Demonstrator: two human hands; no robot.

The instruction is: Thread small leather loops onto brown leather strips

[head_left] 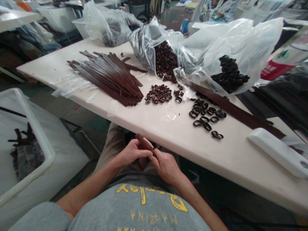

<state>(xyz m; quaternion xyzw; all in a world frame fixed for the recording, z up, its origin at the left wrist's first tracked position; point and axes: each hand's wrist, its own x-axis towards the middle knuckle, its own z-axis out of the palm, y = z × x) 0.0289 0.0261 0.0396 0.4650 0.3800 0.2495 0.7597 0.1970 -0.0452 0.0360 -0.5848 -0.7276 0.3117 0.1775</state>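
Low in front of my body, below the table edge, both hands meet on a brown leather strap (142,141). My left hand (133,151) pinches it from the left, with one end poking up past the fingers. My right hand (166,164) closes on it at the fingertips, where a small loop may sit; the detail is too small to tell. On the table nearby lie a fanned stack of brown straps (115,78), a pile of small brown loops (158,94) and several larger black loops (204,118).
The white table (154,120) runs diagonally before me. Plastic bags hold brown loops (166,59) and black loops (228,75). A long brown strip (231,110) and a white block (276,150) lie right. At left stands a white bin (45,134) with brown straps inside.
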